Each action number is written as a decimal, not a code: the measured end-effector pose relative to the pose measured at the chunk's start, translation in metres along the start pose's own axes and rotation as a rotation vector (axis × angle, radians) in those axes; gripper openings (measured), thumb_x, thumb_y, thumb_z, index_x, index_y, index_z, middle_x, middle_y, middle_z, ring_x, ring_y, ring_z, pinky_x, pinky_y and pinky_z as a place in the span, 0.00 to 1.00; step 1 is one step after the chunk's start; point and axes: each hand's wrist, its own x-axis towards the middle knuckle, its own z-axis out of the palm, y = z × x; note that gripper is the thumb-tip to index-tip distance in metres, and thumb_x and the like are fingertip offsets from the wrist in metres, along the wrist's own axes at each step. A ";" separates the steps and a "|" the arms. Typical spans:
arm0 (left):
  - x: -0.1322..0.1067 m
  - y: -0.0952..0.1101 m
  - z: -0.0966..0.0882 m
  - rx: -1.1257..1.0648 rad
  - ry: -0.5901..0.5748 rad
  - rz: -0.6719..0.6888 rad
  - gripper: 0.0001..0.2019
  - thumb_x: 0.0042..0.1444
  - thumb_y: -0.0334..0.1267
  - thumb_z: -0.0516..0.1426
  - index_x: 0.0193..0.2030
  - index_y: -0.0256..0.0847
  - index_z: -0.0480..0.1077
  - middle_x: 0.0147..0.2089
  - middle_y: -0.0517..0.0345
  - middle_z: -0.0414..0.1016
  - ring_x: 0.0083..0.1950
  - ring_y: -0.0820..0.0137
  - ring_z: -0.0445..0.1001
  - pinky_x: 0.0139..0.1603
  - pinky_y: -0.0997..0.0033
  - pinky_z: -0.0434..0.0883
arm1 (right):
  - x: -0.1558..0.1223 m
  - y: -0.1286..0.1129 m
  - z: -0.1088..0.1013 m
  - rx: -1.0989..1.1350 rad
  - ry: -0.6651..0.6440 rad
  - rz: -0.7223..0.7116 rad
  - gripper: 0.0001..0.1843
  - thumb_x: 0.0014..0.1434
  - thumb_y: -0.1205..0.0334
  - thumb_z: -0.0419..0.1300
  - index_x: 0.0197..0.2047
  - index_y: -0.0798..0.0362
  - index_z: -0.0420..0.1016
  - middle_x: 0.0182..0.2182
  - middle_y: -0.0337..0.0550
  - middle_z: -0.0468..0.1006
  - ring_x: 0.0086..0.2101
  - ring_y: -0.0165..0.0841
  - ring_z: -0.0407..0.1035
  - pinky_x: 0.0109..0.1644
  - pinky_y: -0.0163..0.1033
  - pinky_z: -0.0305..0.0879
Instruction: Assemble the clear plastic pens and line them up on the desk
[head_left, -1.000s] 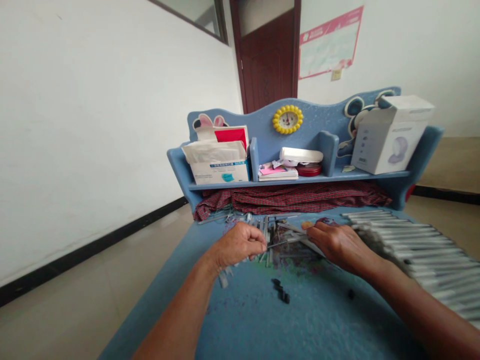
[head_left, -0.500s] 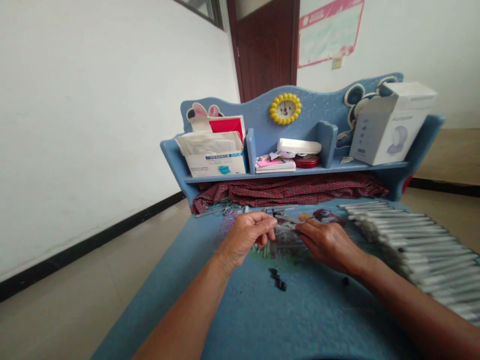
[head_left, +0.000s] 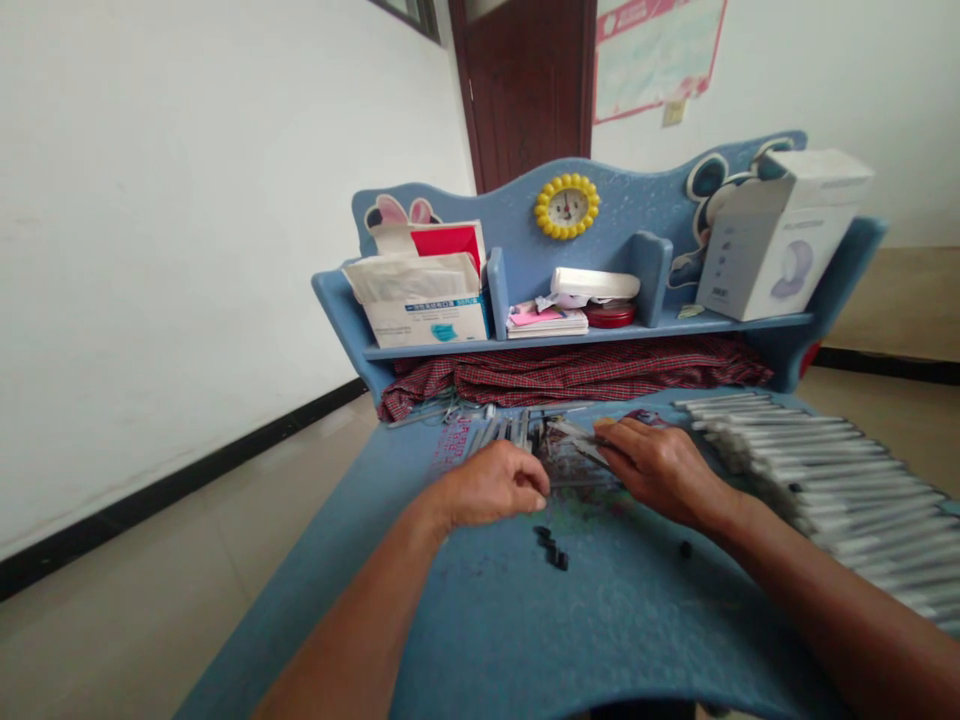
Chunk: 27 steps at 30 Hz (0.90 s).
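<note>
pen parts point(head_left: 501, 432) by left hand point(head_left: 491, 487) (grip clenched) and right hand point(head_left: 658, 468), grip unclear.

Blue desk top point(head_left: 600, 620), worn and speckled. Right side: grey pen barrels point(head_left: 840, 480) side by side in long row. Middle rear: loose grey pen parts point(head_left: 502, 432) in heap. Small black pieces point(head_left: 551, 548) nearer front edge. Red checked cloth point(head_left: 585, 378) bunched at back under shelf point(head_left: 742, 322). On shelf: white box point(head_left: 772, 240), paper packets point(head_left: 427, 305), red tin point(head_left: 609, 315).
</note>
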 end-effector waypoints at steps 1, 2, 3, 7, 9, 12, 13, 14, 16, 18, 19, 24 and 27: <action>-0.001 0.001 0.002 0.110 -0.037 0.021 0.06 0.43 0.31 0.57 0.29 0.37 0.75 0.20 0.64 0.69 0.22 0.77 0.63 0.24 0.78 0.58 | 0.000 0.001 0.000 -0.001 0.002 0.003 0.14 0.62 0.63 0.47 0.43 0.54 0.72 0.33 0.46 0.75 0.31 0.30 0.68 0.34 0.32 0.59; -0.001 0.003 0.004 0.209 -0.060 0.049 0.08 0.42 0.29 0.56 0.30 0.38 0.75 0.21 0.63 0.69 0.23 0.76 0.65 0.25 0.78 0.59 | 0.000 0.002 0.001 -0.002 0.000 0.004 0.14 0.61 0.63 0.48 0.43 0.54 0.72 0.33 0.46 0.75 0.31 0.30 0.68 0.33 0.32 0.59; -0.001 0.004 0.007 0.293 -0.072 0.079 0.10 0.42 0.27 0.55 0.30 0.39 0.76 0.22 0.63 0.71 0.24 0.75 0.66 0.26 0.78 0.59 | 0.000 0.002 0.001 -0.003 -0.004 0.003 0.14 0.61 0.63 0.48 0.43 0.54 0.72 0.32 0.46 0.75 0.31 0.30 0.68 0.33 0.32 0.59; -0.001 0.005 0.014 0.493 -0.066 0.155 0.14 0.40 0.24 0.53 0.30 0.42 0.77 0.27 0.60 0.74 0.29 0.72 0.69 0.29 0.77 0.61 | 0.000 0.002 0.001 -0.004 -0.022 0.002 0.14 0.62 0.63 0.47 0.43 0.55 0.72 0.31 0.46 0.75 0.31 0.30 0.68 0.33 0.32 0.58; 0.000 0.003 0.016 0.542 -0.063 0.159 0.15 0.39 0.24 0.53 0.30 0.44 0.77 0.27 0.60 0.74 0.29 0.72 0.69 0.29 0.77 0.60 | 0.000 0.001 0.001 -0.002 -0.021 0.002 0.14 0.62 0.62 0.46 0.43 0.55 0.72 0.31 0.45 0.75 0.30 0.30 0.68 0.32 0.32 0.58; 0.001 0.000 0.017 0.571 -0.060 0.150 0.15 0.39 0.25 0.53 0.29 0.44 0.76 0.27 0.60 0.73 0.29 0.72 0.68 0.28 0.77 0.59 | 0.000 0.001 0.001 -0.002 -0.017 -0.004 0.14 0.62 0.62 0.46 0.43 0.55 0.72 0.30 0.45 0.74 0.30 0.30 0.67 0.32 0.32 0.57; 0.001 0.000 0.017 0.575 -0.060 0.141 0.14 0.39 0.25 0.53 0.29 0.44 0.76 0.27 0.60 0.73 0.29 0.72 0.68 0.28 0.77 0.59 | 0.000 0.001 0.001 -0.005 -0.017 -0.005 0.14 0.62 0.62 0.46 0.43 0.55 0.72 0.30 0.45 0.74 0.30 0.30 0.67 0.32 0.32 0.58; 0.002 -0.001 0.018 0.582 -0.059 0.130 0.13 0.39 0.25 0.54 0.29 0.44 0.76 0.27 0.60 0.73 0.29 0.72 0.68 0.28 0.76 0.59 | 0.000 0.001 0.001 -0.009 -0.019 -0.005 0.14 0.62 0.62 0.46 0.42 0.54 0.72 0.31 0.45 0.74 0.30 0.30 0.67 0.32 0.32 0.58; 0.003 -0.003 0.019 0.601 -0.051 0.117 0.12 0.39 0.26 0.54 0.27 0.43 0.75 0.28 0.59 0.72 0.29 0.72 0.67 0.29 0.76 0.59 | 0.000 0.001 0.002 -0.016 -0.029 -0.004 0.14 0.62 0.62 0.47 0.42 0.54 0.72 0.31 0.45 0.75 0.30 0.30 0.68 0.32 0.32 0.58; 0.005 -0.006 0.019 0.609 -0.013 0.129 0.11 0.39 0.25 0.53 0.27 0.41 0.74 0.28 0.58 0.72 0.30 0.71 0.67 0.29 0.75 0.58 | 0.000 0.000 0.002 -0.016 -0.040 -0.001 0.14 0.62 0.62 0.47 0.42 0.54 0.72 0.32 0.45 0.75 0.30 0.30 0.68 0.33 0.32 0.58; 0.005 -0.007 0.020 0.598 0.020 0.137 0.11 0.39 0.25 0.53 0.27 0.41 0.73 0.28 0.58 0.72 0.29 0.71 0.67 0.29 0.75 0.58 | 0.000 0.000 0.002 -0.013 -0.043 0.000 0.14 0.62 0.62 0.47 0.42 0.54 0.72 0.32 0.45 0.75 0.30 0.30 0.68 0.33 0.32 0.59; 0.011 -0.016 0.015 0.384 0.190 0.075 0.08 0.41 0.25 0.53 0.25 0.39 0.71 0.20 0.63 0.65 0.24 0.74 0.62 0.26 0.76 0.55 | 0.001 -0.002 0.000 0.051 -0.017 0.013 0.12 0.61 0.63 0.48 0.40 0.53 0.72 0.31 0.44 0.75 0.30 0.30 0.68 0.33 0.32 0.59; 0.015 -0.020 0.009 0.191 0.292 0.012 0.09 0.41 0.27 0.53 0.30 0.37 0.72 0.19 0.65 0.63 0.22 0.76 0.61 0.24 0.77 0.55 | 0.002 -0.003 -0.002 0.122 -0.026 0.025 0.10 0.60 0.64 0.49 0.38 0.53 0.71 0.30 0.43 0.75 0.30 0.30 0.68 0.34 0.32 0.59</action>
